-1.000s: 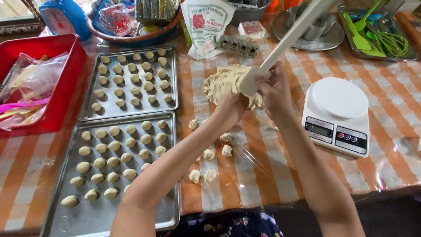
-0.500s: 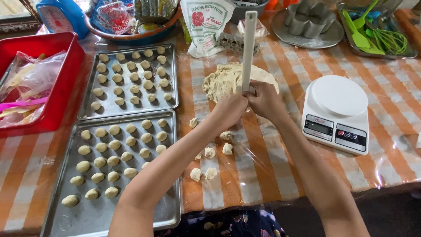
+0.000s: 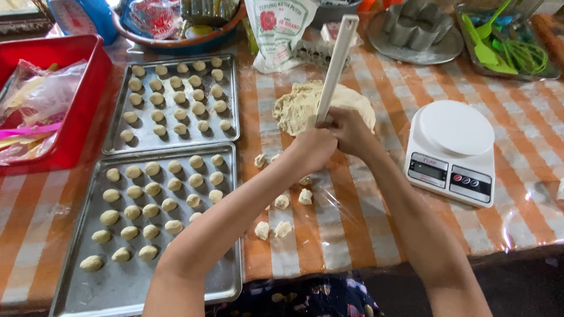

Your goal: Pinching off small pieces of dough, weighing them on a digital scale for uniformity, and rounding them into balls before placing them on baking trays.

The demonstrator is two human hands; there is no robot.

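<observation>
— Hands first, from the head camera?
— Left hand and right hand both wrap tight round the lower end of a white stick.
— Which way does it run?
— Long axis near upright, top tilted slightly right and away, over the dough, beside the scale.

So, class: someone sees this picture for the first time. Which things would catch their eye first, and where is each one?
At the centre, the left hand and right hand meet around a long white stick standing over a flattened lump of dough. To the left, two metal trays hold rows of small dough balls. A white kitchen scale sits on the right of the orange checked tablecloth.
</observation>
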